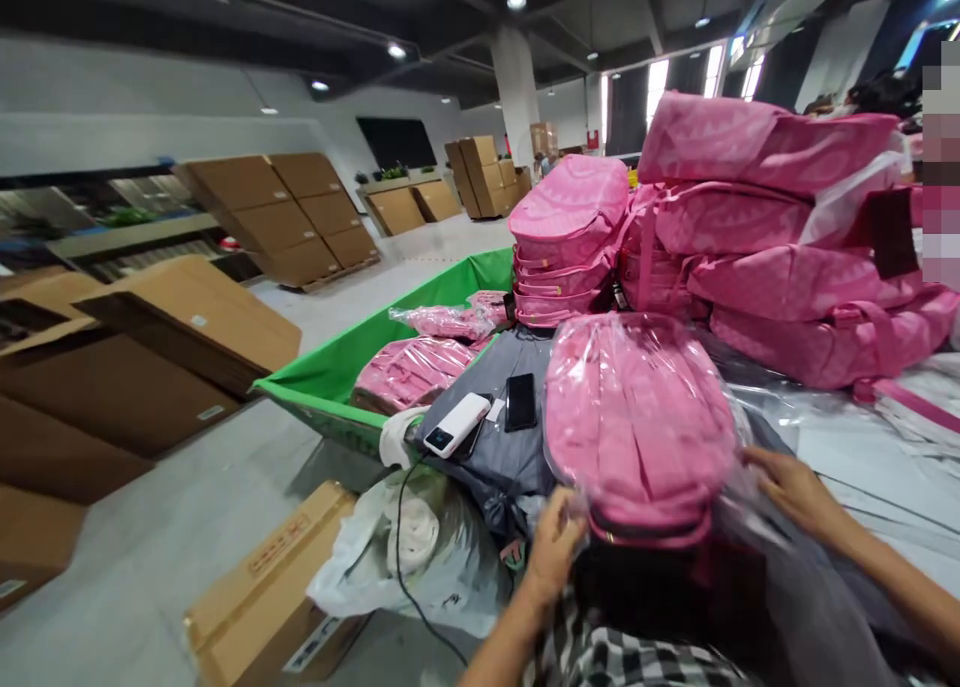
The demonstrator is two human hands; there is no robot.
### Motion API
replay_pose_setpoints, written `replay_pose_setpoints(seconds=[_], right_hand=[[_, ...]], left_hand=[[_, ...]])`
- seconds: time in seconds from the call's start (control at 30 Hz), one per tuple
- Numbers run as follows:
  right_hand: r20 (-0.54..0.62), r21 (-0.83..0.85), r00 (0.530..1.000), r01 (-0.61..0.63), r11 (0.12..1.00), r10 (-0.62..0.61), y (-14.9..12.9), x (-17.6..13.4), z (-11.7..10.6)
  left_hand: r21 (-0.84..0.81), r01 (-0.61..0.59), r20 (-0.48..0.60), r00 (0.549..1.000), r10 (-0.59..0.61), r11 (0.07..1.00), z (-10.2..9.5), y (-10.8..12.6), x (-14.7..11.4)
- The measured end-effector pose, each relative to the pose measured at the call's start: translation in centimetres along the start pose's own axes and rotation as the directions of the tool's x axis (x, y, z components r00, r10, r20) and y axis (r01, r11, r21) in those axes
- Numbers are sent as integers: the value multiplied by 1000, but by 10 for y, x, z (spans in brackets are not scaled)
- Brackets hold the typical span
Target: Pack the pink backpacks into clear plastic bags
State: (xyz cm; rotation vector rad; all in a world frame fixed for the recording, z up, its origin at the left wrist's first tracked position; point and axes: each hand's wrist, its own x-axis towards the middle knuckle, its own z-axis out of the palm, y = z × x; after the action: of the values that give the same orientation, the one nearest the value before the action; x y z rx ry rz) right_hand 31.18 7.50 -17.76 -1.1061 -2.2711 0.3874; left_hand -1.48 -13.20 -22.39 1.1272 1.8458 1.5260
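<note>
A pink backpack (637,417) in a clear plastic bag (592,377) lies in front of me at the table's near edge. Its lower end, with a dark zip line, points toward me and sticks out of the bag's mouth. My left hand (556,547) is closed at the bag's lower left edge, fingers curled on the film. On the other side, my right hand (787,482) pinches the film at the bag's right edge. A black phone (520,402) and a white power bank (457,425) rest on dark grey cloth (495,367) left of the backpack.
Pink backpacks (765,217) are stacked behind and to the right. A green bin (322,372) at left holds bagged pink backpacks (412,367). Below hang a white plastic bag (450,567) and a dark cable (405,537). Cardboard boxes (262,577) stand on the floor.
</note>
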Motion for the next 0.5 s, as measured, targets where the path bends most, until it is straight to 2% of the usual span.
replay_pose_setpoints(seconds=[0.03,0.1,0.13,0.17,0.2,0.23,0.3,0.33,0.37,0.43,0.5], right_hand=[[16,41,999,-32,999,32,5,9,-10],[-45,52,986,-160,986,163,17,16,-34],[-35,37,971,-235,971,236,22,12,-44],[23,23,954,-301,953,300,26,3,-52],[117,20,930,-352,936,348,30,-10,-57],[223,34,901,-388,921,372,32,-25,-59],[346,105,860,-433,895,376,34,-56,-56],[349,147,859,-444,884,374,33,-67,-53],[336,179,866,-446,877,371,31,-75,-48],[318,216,877,-437,873,360,22,-78,-41],[281,209,904,-385,899,322,11,-68,-35]], left_hand=[[-28,13,-72,997,-15,1000,-7,-2,10],[-77,65,-257,963,-83,995,-19,-9,20],[-112,103,-328,935,-135,988,-21,-15,16],[-152,149,-357,914,-194,977,-20,-20,8],[-195,203,-322,911,-258,960,-14,-24,-5],[-236,263,-228,921,-317,935,-4,-27,-19],[-256,341,39,939,-343,905,27,-25,-46],[-218,314,152,946,-285,924,45,-19,-55],[-157,236,230,953,-196,959,64,-12,-59],[13,15,294,956,-18,1000,98,6,-53],[165,-104,316,948,47,981,125,23,-38]])
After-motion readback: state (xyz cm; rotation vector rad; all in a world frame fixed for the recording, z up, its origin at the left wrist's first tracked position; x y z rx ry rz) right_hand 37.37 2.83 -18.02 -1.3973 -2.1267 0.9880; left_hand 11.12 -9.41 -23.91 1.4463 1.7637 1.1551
